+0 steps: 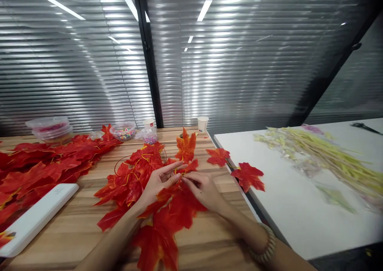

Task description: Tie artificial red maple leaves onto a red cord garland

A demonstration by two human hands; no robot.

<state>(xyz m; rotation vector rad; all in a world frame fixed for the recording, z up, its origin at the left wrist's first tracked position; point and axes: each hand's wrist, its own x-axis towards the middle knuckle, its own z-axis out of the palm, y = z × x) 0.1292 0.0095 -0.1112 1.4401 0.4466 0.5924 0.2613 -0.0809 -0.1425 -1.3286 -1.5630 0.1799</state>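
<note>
My left hand (160, 181) and my right hand (205, 189) meet over the wooden table, fingertips almost touching. Both pinch at the yellow stem of an artificial red maple leaf (186, 145), which stands upright just beyond the fingers. More red maple leaves (158, 239) hang together below and between my forearms. Beside my left hand lies a heap of maple leaves (131, 175) with yellow stems and a thin looped cord. Two single leaves, a near one (218, 156) and a farther-right one (247, 176), lie right of my right hand. My fingers hide the exact gripping spot.
A large pile of red leaves (50, 163) covers the table's left side, with a long white box-like object (42, 219) before it. Plastic tubs (49, 128), a bead bowl (123, 131) and paper cups (202, 124) stand behind. On the white table (314, 219) lie yellowish strips (332, 155).
</note>
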